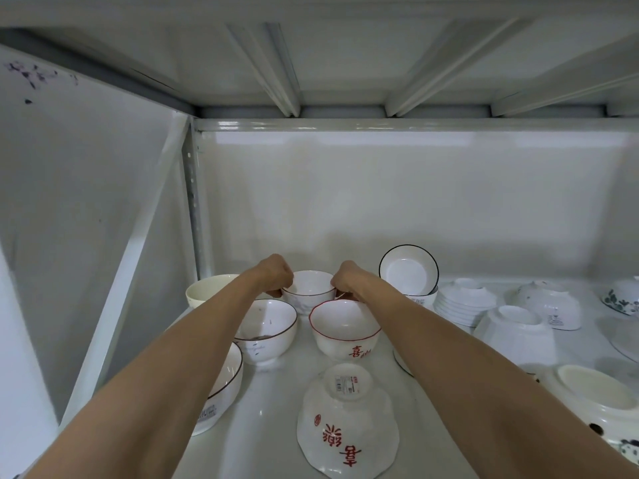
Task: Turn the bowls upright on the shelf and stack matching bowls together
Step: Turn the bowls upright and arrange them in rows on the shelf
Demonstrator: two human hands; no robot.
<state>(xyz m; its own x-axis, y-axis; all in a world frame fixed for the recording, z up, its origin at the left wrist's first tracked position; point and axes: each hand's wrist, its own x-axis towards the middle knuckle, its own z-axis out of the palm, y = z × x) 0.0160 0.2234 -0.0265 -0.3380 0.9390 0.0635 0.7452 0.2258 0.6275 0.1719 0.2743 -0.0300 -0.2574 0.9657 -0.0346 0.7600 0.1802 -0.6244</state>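
Note:
Both hands reach to the back of the white shelf [276,392]. My left hand [276,276] and my right hand [347,280] pinch opposite sides of the rim of an upright white bowl with a dark rim [308,288]. In front of it stand an upright brown-rimmed bowl [268,335] and an upright red-rimmed bowl with red characters [344,335]. A matching red-character bowl [347,423] lies upside down at the front. Another dark-rimmed bowl [221,392] stands at the front left under my left forearm.
A cream bowl [207,290] stands at the back left. A black-rimmed dish [408,270] leans on the back wall. To the right are a stack of upturned white dishes [463,302], an upturned white bowl [518,335], patterned bowls [549,304] and an upturned cream dish [594,392].

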